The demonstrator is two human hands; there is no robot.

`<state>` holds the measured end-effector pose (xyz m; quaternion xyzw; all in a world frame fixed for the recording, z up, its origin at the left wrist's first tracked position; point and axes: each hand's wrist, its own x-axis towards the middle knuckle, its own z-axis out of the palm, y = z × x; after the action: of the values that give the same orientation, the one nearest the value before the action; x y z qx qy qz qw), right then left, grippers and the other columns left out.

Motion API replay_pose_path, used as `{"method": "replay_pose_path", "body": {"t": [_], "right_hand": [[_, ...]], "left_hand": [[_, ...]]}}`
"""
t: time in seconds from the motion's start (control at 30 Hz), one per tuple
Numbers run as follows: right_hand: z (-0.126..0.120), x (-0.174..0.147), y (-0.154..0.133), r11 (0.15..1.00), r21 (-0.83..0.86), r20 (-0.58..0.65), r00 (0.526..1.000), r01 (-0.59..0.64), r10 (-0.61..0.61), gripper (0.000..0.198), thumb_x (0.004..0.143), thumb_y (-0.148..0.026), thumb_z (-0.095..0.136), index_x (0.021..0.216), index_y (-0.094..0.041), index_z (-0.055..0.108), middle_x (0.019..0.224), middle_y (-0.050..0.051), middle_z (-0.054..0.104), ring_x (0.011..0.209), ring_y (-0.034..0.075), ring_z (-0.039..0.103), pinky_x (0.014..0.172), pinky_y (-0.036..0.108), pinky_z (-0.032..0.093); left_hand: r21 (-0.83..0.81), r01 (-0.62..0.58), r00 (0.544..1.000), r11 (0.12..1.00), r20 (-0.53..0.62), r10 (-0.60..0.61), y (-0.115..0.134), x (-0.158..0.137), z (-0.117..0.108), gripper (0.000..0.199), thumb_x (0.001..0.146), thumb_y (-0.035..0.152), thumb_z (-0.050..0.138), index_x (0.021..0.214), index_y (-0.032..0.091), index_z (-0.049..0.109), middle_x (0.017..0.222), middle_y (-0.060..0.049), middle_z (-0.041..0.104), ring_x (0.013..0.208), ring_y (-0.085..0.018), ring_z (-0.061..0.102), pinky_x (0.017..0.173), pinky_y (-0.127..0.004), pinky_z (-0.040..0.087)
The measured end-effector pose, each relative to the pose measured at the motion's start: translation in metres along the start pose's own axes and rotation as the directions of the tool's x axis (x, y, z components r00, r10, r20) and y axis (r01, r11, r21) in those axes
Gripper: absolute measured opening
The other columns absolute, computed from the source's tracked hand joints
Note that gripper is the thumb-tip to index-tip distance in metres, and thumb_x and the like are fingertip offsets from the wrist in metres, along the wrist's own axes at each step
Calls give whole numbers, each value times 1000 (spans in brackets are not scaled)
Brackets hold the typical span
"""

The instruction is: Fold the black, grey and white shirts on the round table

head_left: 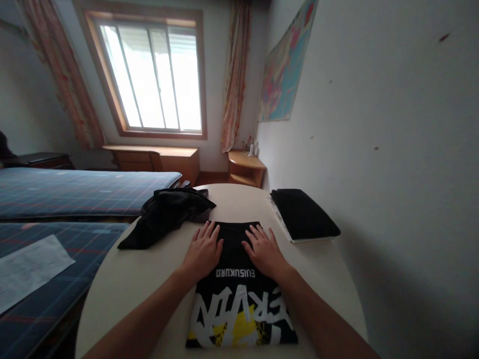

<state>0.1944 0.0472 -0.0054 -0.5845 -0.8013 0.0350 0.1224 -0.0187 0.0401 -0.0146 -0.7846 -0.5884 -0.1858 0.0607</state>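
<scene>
A black T-shirt (234, 254) with white lettering and a yellow print lies folded into a narrow shape on the round cream table (153, 279). Its lettering appears upside down from where I look. My left hand (204, 249) rests flat on the shirt's far left edge, fingers stretched out and pointing away. On the far right edge lies my right hand (264, 249), palm down with its fingers spread. Neither hand grips the cloth. The undersides of both palms are hidden.
A crumpled black garment (168, 212) lies at the table's far left. Folded black cloth (303, 212) sits on something white at the right, near the wall (392, 199). To the left are beds with blue plaid mattresses (86, 192) and a paper sheet (32, 269).
</scene>
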Motion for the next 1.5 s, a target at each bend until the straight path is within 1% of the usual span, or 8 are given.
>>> {"method": "replay_pose_path", "body": {"t": [0.17, 0.33, 0.5, 0.67, 1.0, 1.27, 1.37, 1.5], "right_hand": [[10, -8, -24, 990, 69, 40, 991, 125, -128, 56, 104, -40, 23, 153, -18, 39, 160, 8, 34, 150, 24, 25, 122, 48, 17], [17, -7, -15, 998, 57, 111, 993, 34, -40, 61, 103, -53, 24, 153, -23, 39, 163, 6, 27, 152, 27, 17, 122, 49, 12], [15, -1, 5, 978, 39, 120, 972, -207, 201, 63, 100, -59, 31, 155, -28, 34, 165, 7, 19, 152, 31, 15, 120, 55, 14], [19, 10, 25, 945, 57, 9, 947, -321, 321, 63, 100, -54, 38, 154, -23, 37, 162, 13, 29, 149, 33, 26, 119, 52, 20], [18, 36, 59, 963, 212, -179, 962, -164, 204, 52, 91, -28, 55, 140, -12, 54, 134, 13, 63, 123, 25, 58, 107, 34, 40], [7, 36, 60, 941, 241, -94, 960, -237, 265, 33, 88, -37, 58, 107, -16, 75, 107, 12, 74, 102, 26, 68, 88, 33, 49], [1, 33, 61, 885, 423, -106, 960, -192, 259, 30, 88, -35, 58, 107, -17, 72, 110, 11, 73, 86, 22, 72, 79, 32, 53], [-7, 32, 60, 649, 746, -50, 959, -150, 279, 35, 89, -42, 55, 113, -17, 60, 110, 10, 71, 47, 11, 63, 48, 27, 52]], "left_hand": [[-83, -44, 984, 996, 169, 58, 29, -10, 11, 54, 99, 30, 34, 151, 14, 41, 159, -11, 34, 148, -29, 30, 120, -49, 27], [-27, 51, 966, 998, 254, -43, 13, -5, 16, 54, 100, 36, 36, 150, 16, 43, 162, -13, 27, 150, -34, 22, 118, -56, 24], [-36, 250, 949, 968, 205, -238, -7, 4, 24, 61, 99, 45, 39, 152, 14, 39, 162, -17, 26, 149, -36, 25, 117, -55, 23], [-138, 230, 973, 963, 47, -225, -30, 19, 35, 52, 99, 35, 44, 144, 11, 48, 144, -18, 54, 137, -31, 46, 116, -48, 29], [-373, 300, 952, 878, 63, -298, -56, 46, 35, 62, 85, 20, 66, 143, 10, 47, 121, -16, 69, 113, -25, 65, 99, -33, 47], [-363, 210, 977, 908, 52, -205, -52, 43, 20, 27, 84, 16, 58, 107, 19, 72, 110, -9, 72, 102, -23, 67, 93, -32, 50], [-409, 196, 978, 891, 17, -207, -47, 42, 9, 28, 85, 14, 54, 107, 21, 71, 109, -8, 72, 98, -22, 69, 90, -31, 51], [-618, 274, 956, 737, 89, -281, -37, 44, -7, 33, 82, 9, 50, 109, 20, 66, 101, -4, 74, 58, -12, 67, 64, -25, 54]]}}
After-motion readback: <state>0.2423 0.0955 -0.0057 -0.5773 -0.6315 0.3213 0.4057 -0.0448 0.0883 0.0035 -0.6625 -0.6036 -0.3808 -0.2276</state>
